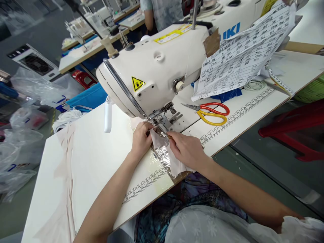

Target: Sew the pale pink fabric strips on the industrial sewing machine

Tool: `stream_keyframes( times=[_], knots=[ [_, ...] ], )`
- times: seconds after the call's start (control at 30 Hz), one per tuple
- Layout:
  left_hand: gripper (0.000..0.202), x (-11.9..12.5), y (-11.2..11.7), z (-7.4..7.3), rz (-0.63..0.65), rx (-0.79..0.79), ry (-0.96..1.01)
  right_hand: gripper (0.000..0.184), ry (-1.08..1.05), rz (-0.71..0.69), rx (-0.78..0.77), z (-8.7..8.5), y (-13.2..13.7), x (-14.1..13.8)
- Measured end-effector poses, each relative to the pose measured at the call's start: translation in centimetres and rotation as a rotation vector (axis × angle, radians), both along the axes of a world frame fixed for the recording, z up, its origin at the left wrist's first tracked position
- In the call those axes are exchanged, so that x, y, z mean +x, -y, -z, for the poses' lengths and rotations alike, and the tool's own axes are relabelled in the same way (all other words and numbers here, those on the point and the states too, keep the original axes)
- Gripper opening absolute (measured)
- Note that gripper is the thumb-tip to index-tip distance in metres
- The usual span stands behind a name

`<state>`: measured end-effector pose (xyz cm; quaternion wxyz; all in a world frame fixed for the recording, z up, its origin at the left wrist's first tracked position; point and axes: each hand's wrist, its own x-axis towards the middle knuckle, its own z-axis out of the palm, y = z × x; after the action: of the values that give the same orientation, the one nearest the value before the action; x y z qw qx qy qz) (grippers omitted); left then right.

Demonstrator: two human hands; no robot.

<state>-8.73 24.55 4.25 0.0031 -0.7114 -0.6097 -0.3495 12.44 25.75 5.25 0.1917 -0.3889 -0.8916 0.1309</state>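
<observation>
A white sewing machine [157,64] stands on the table, its needle area just beyond my hands. My left hand [141,139] is closed on a pale pink piece of fabric [157,138], left of the presser foot. My right hand [186,148] has its thumb and fingers pinched together at the fabric's right edge, beside the metal parts of the machine. The fabric hangs down between both hands over a shiny, silvery taped patch [163,157] at the table's front. My fingers partly hide the stitching spot.
Scissors [211,113] with red and yellow handles lie right of the needle area. A handwritten sheet [243,57] hangs at the machine's right. Sheer pale fabric [67,182] lies along the table's left. Beyond, a person [163,15] is near other machines. A red stool [293,131] stands at right.
</observation>
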Motion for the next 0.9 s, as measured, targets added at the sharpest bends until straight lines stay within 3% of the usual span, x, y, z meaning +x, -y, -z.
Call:
stream_keyframes(
  times=[0.1,0.2,0.33,0.47,0.57,0.67,0.8,0.9],
  knots=[
    [0.009,0.1,0.1,-0.2,0.049,0.088,-0.207,0.032,0.022,-0.004,0.011,-0.1,0.0,-0.2],
    [0.016,0.2,0.2,-0.6,0.11,0.073,-0.384,0.033,0.011,-0.003,0.008,-0.2,0.2,-0.2],
    [0.02,0.1,0.6,-1.5,0.185,-0.041,-0.359,0.03,-0.083,0.004,-0.028,-0.6,1.6,1.6],
    [0.029,0.0,1.3,-2.0,0.241,-0.111,-0.302,0.02,-0.224,-0.094,-0.183,-1.1,4.2,5.8],
    [0.032,0.6,1.8,-2.0,0.207,-0.146,-0.351,0.02,-0.33,-0.155,-0.324,-1.0,6.4,8.9],
    [0.033,2.1,2.1,-1.8,0.117,-0.151,-0.377,0.021,-0.362,-0.156,-0.306,-0.4,8.0,10.8],
    [0.032,4.0,2.8,-1.5,-0.01,-0.15,-0.396,0.021,-0.368,-0.134,-0.292,0.2,8.7,11.3],
    [0.034,4.5,3.4,-1.3,-0.017,-0.148,-0.437,0.02,-0.363,-0.135,-0.328,0.2,8.6,11.4]
  ],
)
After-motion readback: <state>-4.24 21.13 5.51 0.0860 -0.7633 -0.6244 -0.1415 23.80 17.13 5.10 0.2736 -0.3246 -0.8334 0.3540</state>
